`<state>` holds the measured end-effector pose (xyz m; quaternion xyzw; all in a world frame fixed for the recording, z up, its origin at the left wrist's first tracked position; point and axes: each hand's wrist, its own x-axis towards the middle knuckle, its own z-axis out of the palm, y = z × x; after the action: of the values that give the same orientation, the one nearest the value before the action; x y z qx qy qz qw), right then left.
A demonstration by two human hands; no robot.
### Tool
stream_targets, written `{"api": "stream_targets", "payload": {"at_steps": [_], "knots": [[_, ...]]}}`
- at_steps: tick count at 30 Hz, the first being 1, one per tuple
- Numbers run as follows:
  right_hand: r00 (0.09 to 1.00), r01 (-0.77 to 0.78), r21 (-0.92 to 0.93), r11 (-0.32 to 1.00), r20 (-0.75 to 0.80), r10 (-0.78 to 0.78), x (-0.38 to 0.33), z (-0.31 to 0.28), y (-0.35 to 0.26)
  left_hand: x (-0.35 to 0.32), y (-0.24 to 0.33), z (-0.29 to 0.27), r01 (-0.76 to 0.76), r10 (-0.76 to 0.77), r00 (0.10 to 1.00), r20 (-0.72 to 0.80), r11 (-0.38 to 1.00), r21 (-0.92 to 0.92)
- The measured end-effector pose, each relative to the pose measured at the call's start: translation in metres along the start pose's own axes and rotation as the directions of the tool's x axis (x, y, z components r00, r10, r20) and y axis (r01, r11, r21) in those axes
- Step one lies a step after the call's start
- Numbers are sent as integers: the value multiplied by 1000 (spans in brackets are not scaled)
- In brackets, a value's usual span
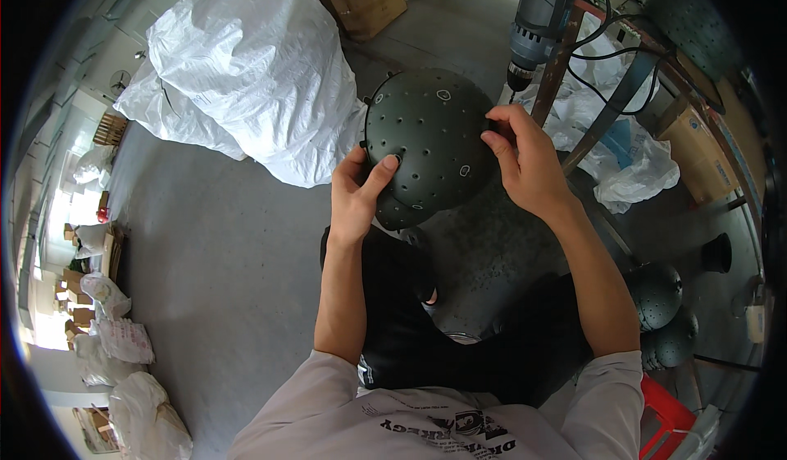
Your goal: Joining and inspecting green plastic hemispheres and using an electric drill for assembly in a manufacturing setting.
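Observation:
A dark green helmet shell [430, 136], dotted with small holes and a few white-ringed marks, is held up above my lap. My left hand [358, 193] grips its near left edge, the thumb lying on the outer face and the fingers behind the rim. At the shell's right edge, my right hand [525, 157] pinches with thumb and forefinger; whether something small is between them I cannot make out. Just beyond that hand, an electric drill [541, 21] points downward, its thin bit a little above and right of the shell and apart from it.
A big white sack [254, 66] stands at the far left, near a cardboard box [362, 1]. Black cables hang by a rusty metal frame [557, 70] on the right. More helmet shells [656, 296] and a red stool [662, 415] are at lower right; bags [123, 341] line the left wall.

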<state>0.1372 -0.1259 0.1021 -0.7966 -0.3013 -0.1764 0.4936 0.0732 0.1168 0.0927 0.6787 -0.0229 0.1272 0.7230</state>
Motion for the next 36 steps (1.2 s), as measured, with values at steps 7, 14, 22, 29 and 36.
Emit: {"api": "stream_targets", "payload": {"at_steps": [7, 14, 22, 29, 36], "knots": [[996, 73, -37, 997, -56, -75, 0, 3, 5, 2, -3, -2, 62, -56, 997, 51, 990, -125], [996, 75, 20, 997, -50, -74, 0, 3, 3, 2, -2, -4, 103, -97, 994, 41, 980, -169], [998, 25, 88, 996, -62, -19, 0, 6, -1, 3, -4, 6, 138, -146, 989, -12, 956, -258], [1000, -21, 120, 993, 23, 19, -1, 0, -13, 7, -14, 7, 196, -208, 978, 8, 905, -377], [978, -173, 475, 863, -20, 207, 5, -2, 9, 12, -18, -7, 155, -221, 970, -102, 885, -440]]}}
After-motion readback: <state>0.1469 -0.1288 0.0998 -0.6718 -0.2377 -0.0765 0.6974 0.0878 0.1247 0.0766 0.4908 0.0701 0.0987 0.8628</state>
